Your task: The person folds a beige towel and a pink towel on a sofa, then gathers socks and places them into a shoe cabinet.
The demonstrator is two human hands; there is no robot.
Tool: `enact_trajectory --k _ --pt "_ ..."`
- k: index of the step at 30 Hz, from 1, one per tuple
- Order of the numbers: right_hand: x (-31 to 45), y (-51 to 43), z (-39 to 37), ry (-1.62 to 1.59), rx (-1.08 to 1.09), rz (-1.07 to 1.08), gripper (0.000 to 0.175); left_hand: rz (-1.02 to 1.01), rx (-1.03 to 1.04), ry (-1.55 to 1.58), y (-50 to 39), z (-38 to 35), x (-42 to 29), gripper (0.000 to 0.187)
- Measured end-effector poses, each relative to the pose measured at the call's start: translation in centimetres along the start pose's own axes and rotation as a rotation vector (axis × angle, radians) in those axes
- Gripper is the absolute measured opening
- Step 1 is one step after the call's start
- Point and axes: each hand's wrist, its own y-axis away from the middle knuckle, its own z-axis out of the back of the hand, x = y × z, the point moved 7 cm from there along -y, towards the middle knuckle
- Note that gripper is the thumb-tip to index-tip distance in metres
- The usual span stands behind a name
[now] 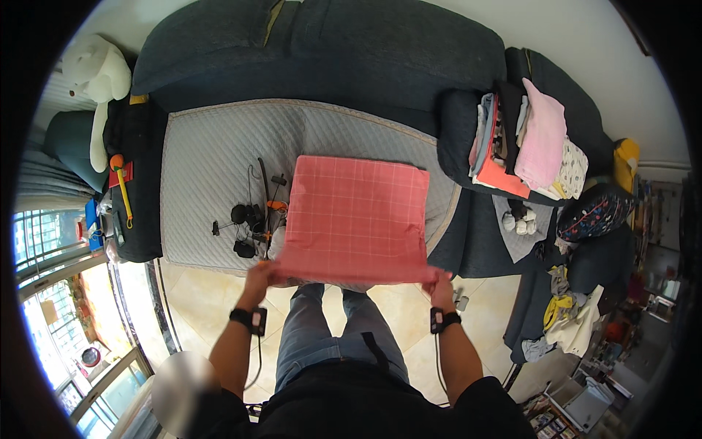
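A red checked cloth (357, 211) is spread over the front of a grey quilted sofa cover (219, 142). At its near left corner, my left hand (261, 280) grips the edge. The near right corner is pinched in my right hand (437, 285). The near edge between my hands is blurred and hangs at the front of the seat. Both wrists carry black straps with small boxes and cables. Just left of the cloth lies a cluster of black straps and devices (249, 217) with orange parts, some of it next to a pale item partly hidden by the cloth.
A stack of folded clothes (526, 142) rests on the sofa's right side, beside a dark patterned cushion (589, 211). Loose garments (570, 318) lie farther right. A white plush toy (98, 71) and a yellow-handled toy (123, 189) are at the left armrest (142, 219).
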Motion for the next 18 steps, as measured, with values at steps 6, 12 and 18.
enact_trajectory --k 6,12,18 --pt "14.3 -11.4 -10.3 -0.113 0.041 0.108 0.028 -0.234 0.109 0.026 -12.6 -5.8 -16.0 0.031" --pt "12.6 -19.1 -17.1 0.600 0.044 0.330 0.069 -0.550 -0.037 -0.612 -22.6 -11.1 -16.0 0.054" --pt "3.8 -22.2 -18.9 1.742 -0.074 0.413 0.075 -0.498 -0.057 -1.739 -27.7 -14.2 -5.1 0.068"
